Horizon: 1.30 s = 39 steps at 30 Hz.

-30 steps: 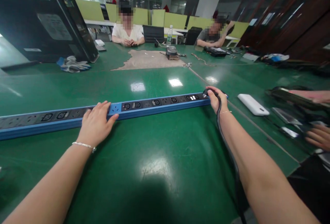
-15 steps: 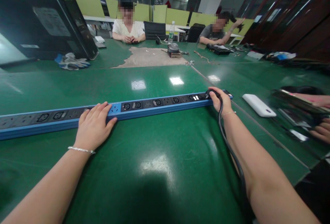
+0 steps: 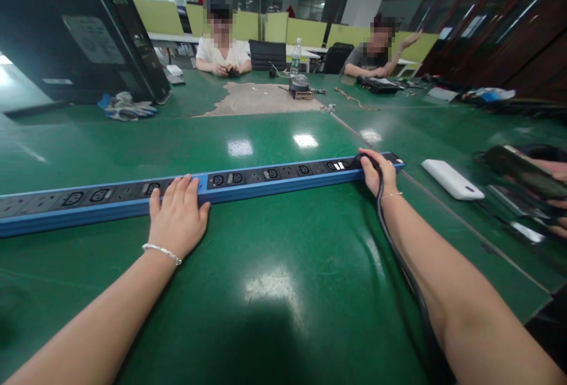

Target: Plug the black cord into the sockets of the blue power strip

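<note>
A long blue power strip (image 3: 248, 195) with a row of black sockets lies across the green table and runs out of view at the left. My left hand (image 3: 179, 219) rests on its middle, fingers lying over the top face and thumb by the near side. Toward the strip's right end, my right hand (image 3: 378, 173) is closed around a black plug (image 3: 364, 160) at the sockets. The fingers partly cover the plug, so I cannot tell how deep it sits. From it a black cable (image 3: 398, 255) trails down beside my right forearm.
A white power bank (image 3: 452, 179) lies right of the strip, near another person's hand holding a phone-like device (image 3: 527, 166). Gloves (image 3: 126, 106) and a black computer case (image 3: 101, 36) stand at the back left. Two people sit across the green table (image 3: 283, 243), near a bottle (image 3: 296, 57).
My left hand has slid a little to the right along the strip. My right hand keeps its hold on the plug at nearly the same place.
</note>
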Each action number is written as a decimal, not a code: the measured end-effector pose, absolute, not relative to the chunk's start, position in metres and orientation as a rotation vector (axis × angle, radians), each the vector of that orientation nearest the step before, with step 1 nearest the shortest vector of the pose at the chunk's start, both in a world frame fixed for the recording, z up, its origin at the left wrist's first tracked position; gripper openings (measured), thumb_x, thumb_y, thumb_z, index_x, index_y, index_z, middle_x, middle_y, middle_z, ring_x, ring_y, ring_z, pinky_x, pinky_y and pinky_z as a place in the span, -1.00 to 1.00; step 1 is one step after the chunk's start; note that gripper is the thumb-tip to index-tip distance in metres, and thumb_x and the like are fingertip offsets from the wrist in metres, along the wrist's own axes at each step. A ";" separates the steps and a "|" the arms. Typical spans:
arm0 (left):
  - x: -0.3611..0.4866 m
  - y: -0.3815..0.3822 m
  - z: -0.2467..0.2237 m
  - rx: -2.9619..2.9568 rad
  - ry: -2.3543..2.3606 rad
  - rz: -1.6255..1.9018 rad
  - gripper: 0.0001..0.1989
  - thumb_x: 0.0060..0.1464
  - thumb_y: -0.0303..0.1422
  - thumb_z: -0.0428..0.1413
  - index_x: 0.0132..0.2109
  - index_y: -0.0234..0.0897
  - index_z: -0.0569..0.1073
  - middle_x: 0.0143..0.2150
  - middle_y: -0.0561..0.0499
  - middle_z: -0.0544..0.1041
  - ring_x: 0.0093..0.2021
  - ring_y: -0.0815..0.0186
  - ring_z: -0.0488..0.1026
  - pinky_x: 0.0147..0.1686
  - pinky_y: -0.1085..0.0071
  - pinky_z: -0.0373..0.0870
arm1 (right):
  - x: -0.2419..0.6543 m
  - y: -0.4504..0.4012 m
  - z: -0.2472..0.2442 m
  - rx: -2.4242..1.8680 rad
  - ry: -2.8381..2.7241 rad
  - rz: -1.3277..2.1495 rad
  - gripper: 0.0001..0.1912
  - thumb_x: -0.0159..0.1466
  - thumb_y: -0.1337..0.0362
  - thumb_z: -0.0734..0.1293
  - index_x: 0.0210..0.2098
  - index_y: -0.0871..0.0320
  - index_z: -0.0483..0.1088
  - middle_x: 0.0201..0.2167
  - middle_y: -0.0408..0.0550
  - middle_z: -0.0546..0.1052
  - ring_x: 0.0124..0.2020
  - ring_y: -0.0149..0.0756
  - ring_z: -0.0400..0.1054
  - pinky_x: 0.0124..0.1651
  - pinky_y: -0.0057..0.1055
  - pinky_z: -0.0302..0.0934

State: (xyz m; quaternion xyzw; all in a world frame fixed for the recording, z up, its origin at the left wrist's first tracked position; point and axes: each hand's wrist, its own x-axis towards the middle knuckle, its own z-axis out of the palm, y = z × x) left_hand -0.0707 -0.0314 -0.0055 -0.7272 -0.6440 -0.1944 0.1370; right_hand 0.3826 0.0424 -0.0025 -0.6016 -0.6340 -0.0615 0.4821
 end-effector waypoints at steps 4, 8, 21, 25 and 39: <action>-0.072 -0.031 -0.004 -2.126 -1.830 -0.555 -0.45 0.21 -0.18 -0.18 0.25 -0.41 0.15 0.28 -0.28 0.21 0.29 0.04 0.09 0.27 0.05 -0.18 | 0.387 0.047 0.005 -1.357 -1.410 -0.158 -0.64 0.25 0.07 0.21 -0.14 0.14 0.47 -0.14 0.05 0.54 -0.08 -0.14 0.40 0.07 -0.15 0.23; -0.075 -0.029 0.002 -2.145 -1.820 -0.557 -0.45 0.20 -0.16 -0.18 0.21 -0.43 0.21 0.25 -0.31 0.25 0.26 0.02 0.15 0.25 0.07 -0.09 | 0.409 0.047 0.015 -1.221 -1.210 -0.228 -0.62 0.27 0.07 0.18 -0.11 0.16 0.44 -0.11 0.05 0.52 -0.10 -0.19 0.39 0.02 -0.20 0.27; -0.084 -0.019 0.004 -2.163 -1.865 -0.585 -0.48 0.20 -0.12 -0.20 0.12 -0.36 0.33 0.18 -0.24 0.35 0.20 0.03 0.24 0.18 0.09 0.08 | 0.427 0.049 0.004 -1.485 -1.495 -0.030 -0.65 0.18 0.02 0.26 -0.16 0.05 0.48 -0.13 -0.04 0.55 -0.05 -0.11 0.40 0.10 -0.09 0.20; -0.085 -0.019 0.004 -2.166 -1.865 -0.580 -0.49 0.20 -0.13 -0.19 0.14 -0.34 0.31 0.19 -0.23 0.34 0.20 0.04 0.24 0.18 0.11 0.08 | 0.429 0.050 0.001 -1.515 -1.533 -0.082 -0.67 0.18 0.04 0.26 -0.16 0.04 0.47 -0.14 -0.04 0.55 0.04 -0.09 0.35 0.16 -0.09 0.15; -0.086 -0.017 0.003 -2.176 -1.870 -0.560 -0.51 0.17 -0.16 -0.16 0.15 -0.30 0.30 0.20 -0.20 0.34 0.21 0.05 0.22 0.19 0.13 0.05 | 0.418 0.055 -0.006 -1.329 -1.175 -0.088 -0.63 0.21 0.05 0.21 -0.17 0.15 0.46 -0.15 0.04 0.54 -0.12 -0.14 0.42 0.00 -0.14 0.27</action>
